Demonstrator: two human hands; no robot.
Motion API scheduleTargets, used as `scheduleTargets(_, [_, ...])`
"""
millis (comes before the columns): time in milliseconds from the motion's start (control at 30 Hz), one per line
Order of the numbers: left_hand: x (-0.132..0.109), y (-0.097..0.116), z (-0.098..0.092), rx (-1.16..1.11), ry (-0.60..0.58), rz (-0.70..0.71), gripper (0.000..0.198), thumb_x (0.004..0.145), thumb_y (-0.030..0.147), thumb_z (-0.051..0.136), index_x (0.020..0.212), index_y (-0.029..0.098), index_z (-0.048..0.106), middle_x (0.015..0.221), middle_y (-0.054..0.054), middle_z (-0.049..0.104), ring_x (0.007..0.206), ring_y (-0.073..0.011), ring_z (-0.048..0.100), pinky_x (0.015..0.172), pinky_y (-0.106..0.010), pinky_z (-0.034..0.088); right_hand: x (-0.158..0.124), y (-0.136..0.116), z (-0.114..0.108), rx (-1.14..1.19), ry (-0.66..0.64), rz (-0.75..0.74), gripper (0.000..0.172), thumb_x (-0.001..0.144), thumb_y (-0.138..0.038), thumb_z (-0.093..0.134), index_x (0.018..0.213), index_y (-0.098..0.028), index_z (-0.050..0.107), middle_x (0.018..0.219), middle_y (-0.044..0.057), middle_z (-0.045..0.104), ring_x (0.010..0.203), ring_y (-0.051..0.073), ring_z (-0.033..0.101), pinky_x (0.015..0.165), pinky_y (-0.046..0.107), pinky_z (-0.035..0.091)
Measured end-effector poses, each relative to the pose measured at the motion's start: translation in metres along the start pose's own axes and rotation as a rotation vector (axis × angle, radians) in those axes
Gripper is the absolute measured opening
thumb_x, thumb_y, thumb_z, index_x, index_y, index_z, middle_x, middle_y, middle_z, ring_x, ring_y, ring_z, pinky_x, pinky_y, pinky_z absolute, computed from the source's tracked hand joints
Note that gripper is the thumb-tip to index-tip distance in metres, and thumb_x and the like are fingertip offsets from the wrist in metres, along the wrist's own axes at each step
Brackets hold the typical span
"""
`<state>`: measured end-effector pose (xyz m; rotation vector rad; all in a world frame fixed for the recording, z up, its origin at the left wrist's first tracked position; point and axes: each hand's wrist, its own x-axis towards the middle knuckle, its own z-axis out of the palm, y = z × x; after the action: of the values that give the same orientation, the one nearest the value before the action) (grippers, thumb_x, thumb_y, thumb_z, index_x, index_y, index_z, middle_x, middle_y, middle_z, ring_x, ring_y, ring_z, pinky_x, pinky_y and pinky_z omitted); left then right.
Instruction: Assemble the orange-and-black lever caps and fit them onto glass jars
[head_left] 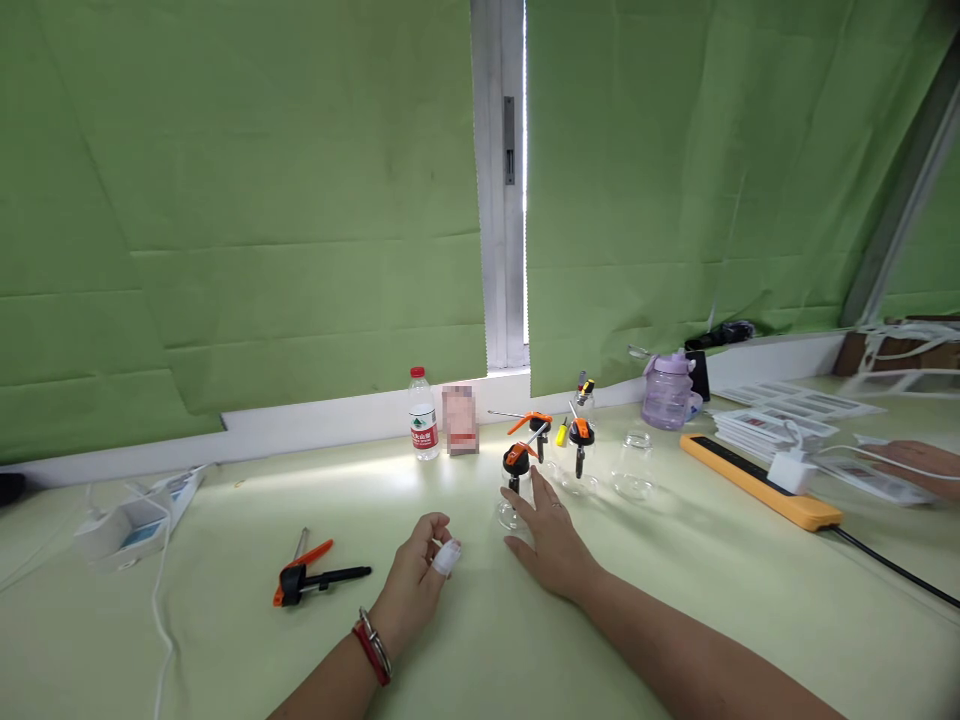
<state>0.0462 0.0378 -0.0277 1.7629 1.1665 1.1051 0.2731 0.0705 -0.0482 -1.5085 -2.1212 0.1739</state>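
My right hand [551, 540] lies with fingers spread beside a small clear glass bottle [512, 512], its fingertips at the bottle's side. A black pump top with an orange lever and thin metal spout [517, 458] sits on that bottle. My left hand [420, 570] hovers at or rests on the table, fingers loosely curled and apart, with nothing visible in it. White tape wraps a digit of this hand. To its left a loose pump top [296, 582] with orange lever, metal spout and black tube lies on its side.
Behind my right hand stand more pump-topped bottles [581, 440] and an open glass jar [636, 465]. A water bottle [424, 425], pink box [460, 420], purple jug [666, 392] and orange power strip [757, 482] surround them. Another person's hand [919, 465] is at far right.
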Motion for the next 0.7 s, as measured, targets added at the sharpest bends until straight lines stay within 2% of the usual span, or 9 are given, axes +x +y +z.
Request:
scheduleTargets(200, [0.000,-0.002,0.000,-0.013,0.000,-0.004,0.031,0.085,0.042,0.045,0.109,0.023,0.046,0.091,-0.003,0.052,0.066,-0.0128,0.050,0.061,-0.026,0.045,0.002,0.003,0.000,0.001,-0.142,0.082,0.069,0.082,-0.044,0.051,0.141,-0.040,0.017,0.152,0.001,-0.009,0.138,0.034,0.001,0.106,0.048,0.018])
scheduleTargets(400, [-0.001,0.000,0.000,-0.011,-0.003,-0.016,0.030,0.084,0.041,0.045,0.108,0.023,0.046,0.090,-0.003,0.052,0.066,-0.0130,0.051,0.061,-0.026,0.045,0.004,0.002,-0.003,-0.026,-0.151,0.161,0.070,0.083,-0.044,0.050,0.142,-0.037,0.014,0.152,0.004,-0.010,0.138,0.034,-0.001,0.106,0.047,0.017])
scheduleTargets(700, [-0.002,-0.001,-0.001,-0.006,0.008,-0.014,0.031,0.083,0.042,0.047,0.108,0.023,0.048,0.090,-0.003,0.054,0.065,-0.0130,0.051,0.061,-0.027,0.045,0.010,0.022,0.007,-0.040,-0.123,0.232,0.070,0.082,-0.047,0.050,0.142,-0.038,0.014,0.152,0.004,-0.009,0.138,0.033,-0.002,0.105,0.047,0.018])
